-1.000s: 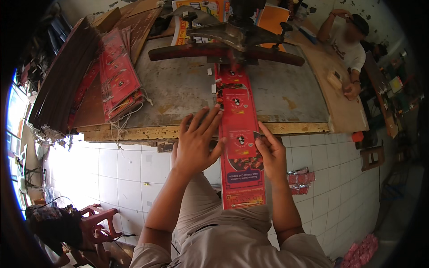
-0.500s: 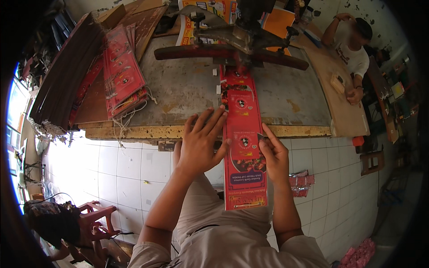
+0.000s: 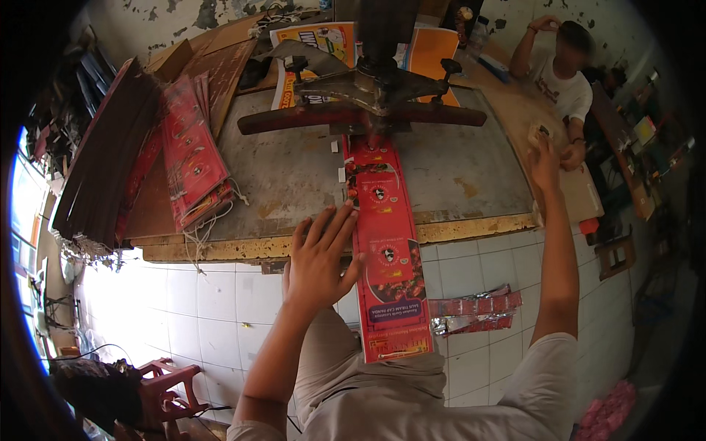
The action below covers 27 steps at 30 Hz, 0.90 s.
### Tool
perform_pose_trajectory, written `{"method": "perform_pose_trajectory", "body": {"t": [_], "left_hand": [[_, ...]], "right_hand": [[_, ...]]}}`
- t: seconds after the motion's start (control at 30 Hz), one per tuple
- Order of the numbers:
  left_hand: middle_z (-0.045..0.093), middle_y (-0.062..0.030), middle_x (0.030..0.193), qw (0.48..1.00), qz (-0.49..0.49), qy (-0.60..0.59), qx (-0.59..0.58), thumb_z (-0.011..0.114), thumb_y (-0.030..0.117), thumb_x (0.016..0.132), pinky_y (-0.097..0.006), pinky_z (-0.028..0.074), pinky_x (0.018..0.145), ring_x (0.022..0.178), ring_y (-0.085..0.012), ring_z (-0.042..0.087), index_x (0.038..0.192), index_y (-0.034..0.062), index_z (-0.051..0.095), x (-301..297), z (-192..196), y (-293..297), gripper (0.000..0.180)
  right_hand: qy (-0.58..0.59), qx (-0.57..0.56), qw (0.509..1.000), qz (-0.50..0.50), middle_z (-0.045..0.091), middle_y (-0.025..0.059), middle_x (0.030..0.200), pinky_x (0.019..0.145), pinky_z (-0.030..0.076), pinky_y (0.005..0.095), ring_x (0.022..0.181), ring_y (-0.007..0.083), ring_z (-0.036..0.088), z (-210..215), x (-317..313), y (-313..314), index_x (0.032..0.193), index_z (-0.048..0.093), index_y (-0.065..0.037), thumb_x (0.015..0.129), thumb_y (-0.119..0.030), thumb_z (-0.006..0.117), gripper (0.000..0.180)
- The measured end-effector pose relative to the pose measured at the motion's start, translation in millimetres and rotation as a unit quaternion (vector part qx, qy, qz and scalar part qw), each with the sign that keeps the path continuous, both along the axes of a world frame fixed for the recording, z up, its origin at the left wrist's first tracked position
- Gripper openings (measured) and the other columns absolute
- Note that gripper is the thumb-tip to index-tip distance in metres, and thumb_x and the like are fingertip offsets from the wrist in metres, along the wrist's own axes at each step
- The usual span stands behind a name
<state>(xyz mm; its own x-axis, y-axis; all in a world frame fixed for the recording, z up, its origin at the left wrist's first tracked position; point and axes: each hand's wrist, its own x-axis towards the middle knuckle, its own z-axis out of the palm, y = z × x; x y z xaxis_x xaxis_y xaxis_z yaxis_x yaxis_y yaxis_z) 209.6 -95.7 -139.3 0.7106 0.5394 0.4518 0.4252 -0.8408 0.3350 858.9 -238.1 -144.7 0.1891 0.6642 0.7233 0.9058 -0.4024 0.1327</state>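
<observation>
A long red printed strip (image 3: pixel 382 257) runs from beneath a dark metal press (image 3: pixel 375 95) over the near table edge towards my lap. Along its left edge lies my left hand (image 3: pixel 321 253), fingers spread and thumb at the strip's side. It rests against the strip without gripping. My right hand (image 3: pixel 545 163) is stretched far out to the right side of the table, off the strip. Its fingers point at a small tan box (image 3: pixel 535 132) and overlap it; contact with it is hard to tell. Two small white pieces (image 3: pixel 341 175) are on the metal plate beside the strip.
Stacked red printed strips with white strings (image 3: pixel 195 169) and a thick dark bundle of strips (image 3: pixel 107 154) lie at the left. A co-worker (image 3: pixel 562 81) sits at the far right. Red and silver packets (image 3: pixel 478 309) are on the tiled floor. A red stool (image 3: pixel 169 389) stands lower left.
My right hand has left the strip's right edge and moved out to the small tan box. My left hand stays at the strip. The whole view has shifted slightly.
</observation>
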Motion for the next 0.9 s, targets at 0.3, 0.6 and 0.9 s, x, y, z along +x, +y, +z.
{"method": "perform_pose_trajectory", "body": {"t": [0.3,0.6,0.9], "left_hand": [[0.056,-0.0076,0.173,1.0,-0.008,0.008,-0.011,0.068,0.04,0.102,-0.059,0.032,0.13,0.158,-0.0353,0.05,0.161,0.009,0.061,-4,4,-1,0.067],[0.058,-0.0073,0.171,1.0,-0.003,-0.013,0.005,0.069,0.036,0.101,-0.058,0.034,0.129,0.156,-0.0352,0.051,0.159,0.0096,0.062,-6,0,-2,0.064],[0.058,-0.0087,0.171,1.0,-0.008,-0.022,0.021,0.069,0.035,0.102,-0.059,0.034,0.128,0.156,-0.0369,0.051,0.158,0.0077,0.062,-5,-5,1,0.063]], "right_hand": [[0.167,-0.027,0.985,-0.03,0.065,0.0225,0.15,0.112,0.055,0.0513,0.133,0.0433,0.067,-2,31,-2,0.157,0.064,-0.008,0.112,-0.014,0.066,0.045],[0.303,-0.06,0.927,0.212,0.069,0.0161,0.151,0.114,0.056,0.0428,0.139,0.0347,0.067,51,-257,-55,0.156,0.069,-0.012,0.1,0.01,0.073,0.06],[0.296,-0.126,0.85,0.417,0.069,0.011,0.145,0.108,0.058,0.0466,0.133,0.0332,0.067,82,-402,7,0.149,0.073,-0.008,0.09,-0.002,0.086,0.061]]}}
